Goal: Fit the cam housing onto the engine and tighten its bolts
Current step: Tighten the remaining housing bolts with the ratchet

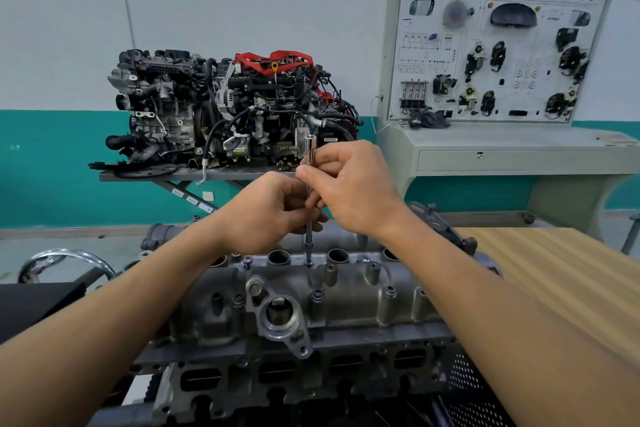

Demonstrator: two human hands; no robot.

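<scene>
We find the cam housing point(346, 308) already seated on the engine point(277, 381), which lies directly beneath it, the two castings running the same way.

An extension bar point(308, 239) stands upright over the housing's far edge, near the middle of its length. Its lower tip is set on a bolt point(308, 263) there. The left hand point(273, 215) curls its fingers round the shaft a little above the housing. The right hand point(349, 191) pinches the bar's upper end between thumb and fingers, just above the left. No ratchet or handle is fitted to the bar's top end.

We judge the grip to suit running the bolt down by finger: the lower hand keeps the bar plumb over the thread while the upper hand twirls it. On that reading the step in hand is running the bolts in, with final tightening yet to come.

A second bolt head point(247, 260) stands left of the bar on the same far edge, and a third point(363, 258) stands to its right. We cannot tell how far either is seated.

A leaning bar would risk cross-threading in the soft casting.

Right of the housing lies a wooden worktop point(554, 270). Well behind the housing stand a second engine point(225, 107) and a training panel point(498, 52).
</scene>
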